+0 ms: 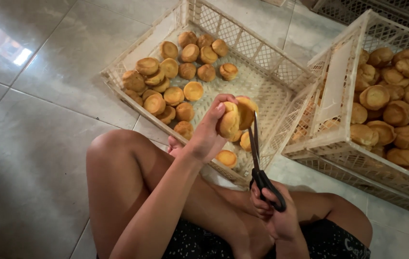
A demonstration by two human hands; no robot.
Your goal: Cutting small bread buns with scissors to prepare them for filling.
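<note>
One bun (234, 117) is held up in the left hand (208, 134), over the near edge of the left crate (132, 43); fingers (220, 111) are curled round its near side, thumb hidden behind, so the grip is closed but not tight. Scissors (261, 163) are held in the right hand (277, 216), fingers through the black loops; blades stand upright and nearly together, their tips at the bun's right flank, touching or just entering, which cannot be told. Bun judged light, with a thin crisp shell, probably hollow or soft inside; likely crushed if squeezed; best held by the rounded sides with spread fingertips, clear of the cut line. Many like buns lie in the left crate, mostly in its far-left part; a second crate (339, 144), right, is heaped with more. Bare knees and tiled floor (31, 144) are seen near.
</note>
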